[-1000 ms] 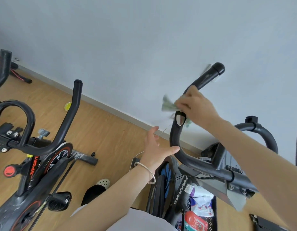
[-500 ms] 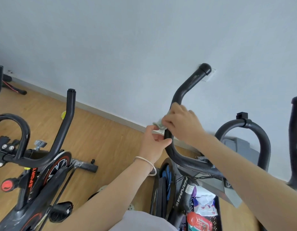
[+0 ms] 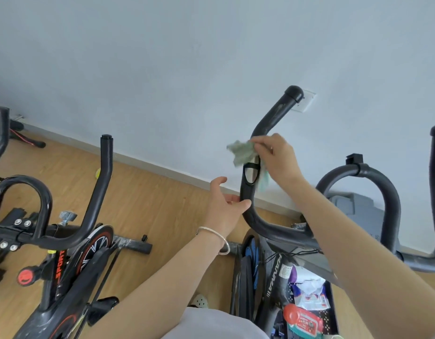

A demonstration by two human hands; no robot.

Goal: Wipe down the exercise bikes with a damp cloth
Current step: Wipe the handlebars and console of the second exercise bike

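Note:
A black exercise bike stands in front of me, its left handlebar curving up toward the wall. My right hand is wrapped around that bar just above its silver pulse sensor, clutching a crumpled pale green cloth that sticks out to the left. My left hand, with a bracelet on its wrist, rests open against the lower bend of the same bar, fingertips touching it. The bike's right handlebar loop rises at the right.
A second black and red bike stands at the left on the wooden floor. A basket low on the near bike holds wipe packets. A grey wall runs behind, with a socket plate by the bar's tip.
My right hand slid down the bar with the cloth, then back up above the sensor. My left hand came in to the lower bend and stays there. The view shifted slightly.

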